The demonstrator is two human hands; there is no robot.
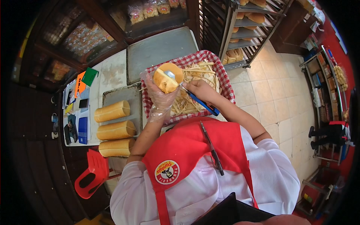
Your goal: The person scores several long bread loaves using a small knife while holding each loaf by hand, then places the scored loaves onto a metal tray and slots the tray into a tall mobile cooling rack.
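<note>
Red apron [183, 144], white shirt [266, 168], gloved left hand [164, 98]

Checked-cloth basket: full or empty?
Not empty: pale strips cover much of the visible inside of the checked-cloth basket. Cannot tell how full; its depth is hidden.

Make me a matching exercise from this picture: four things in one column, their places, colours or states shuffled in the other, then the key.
Things:
1. Left hand
2. Three loaves
3. Cloth
4. Pen

Descriptions:
A. Red-and-white checked
B. Lying against the red apron
C. Side by side in a row
D. Gloved in clear plastic, holding bread

Right pairs: 1-D, 2-C, 3-A, 4-B
</note>
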